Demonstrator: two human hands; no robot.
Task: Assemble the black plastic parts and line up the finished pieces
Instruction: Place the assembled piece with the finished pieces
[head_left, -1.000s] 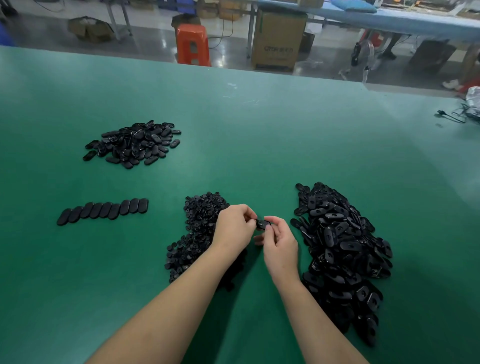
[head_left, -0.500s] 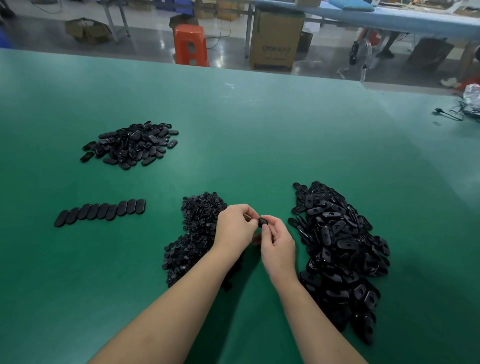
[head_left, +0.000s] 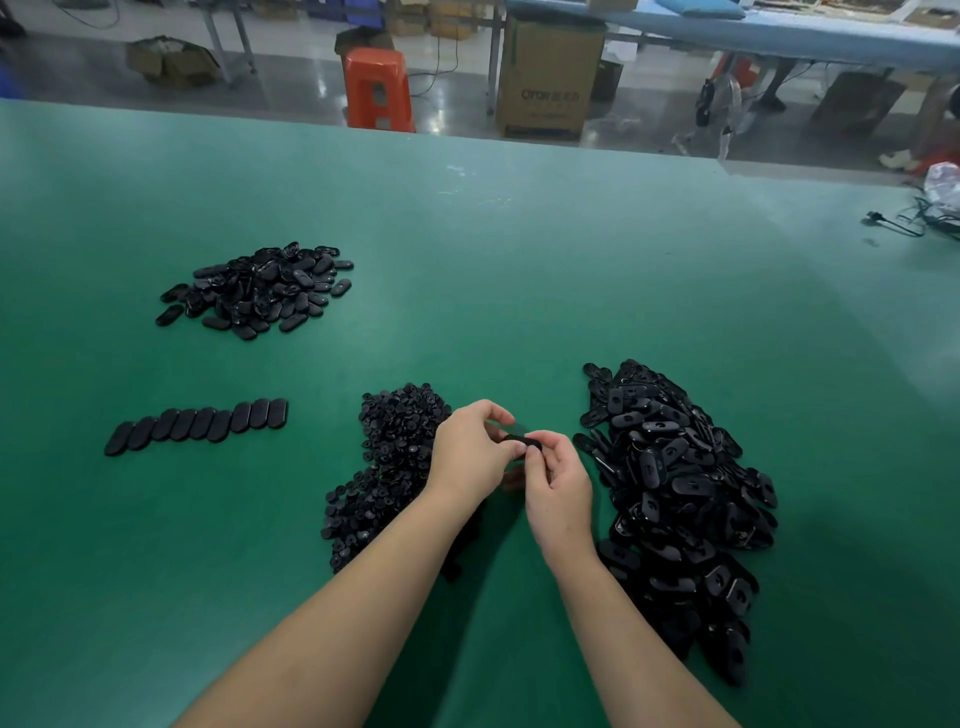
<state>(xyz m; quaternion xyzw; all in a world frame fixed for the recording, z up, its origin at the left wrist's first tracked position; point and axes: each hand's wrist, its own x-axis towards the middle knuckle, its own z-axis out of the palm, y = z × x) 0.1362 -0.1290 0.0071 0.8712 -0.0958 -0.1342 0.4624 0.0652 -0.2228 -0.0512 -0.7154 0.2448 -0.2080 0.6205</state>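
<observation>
Above green bench (head_left: 519, 260), left hand (head_left: 470, 449) and right hand (head_left: 558, 486) both pinch one black oval part (head_left: 522, 442) between piles.

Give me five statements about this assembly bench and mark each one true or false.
1. Both hands, the left hand and the right hand, pinch one black oval part between them. True.
2. The row of finished pieces lies at the person's right. False: it lies at the left, on the green table.
3. The pile of small round parts sits left of the hands. True.
4. The pile of oval shells at the right is the smallest heap. False: it is the largest.
5. An orange stool stands on the floor beyond the table. True.
</observation>
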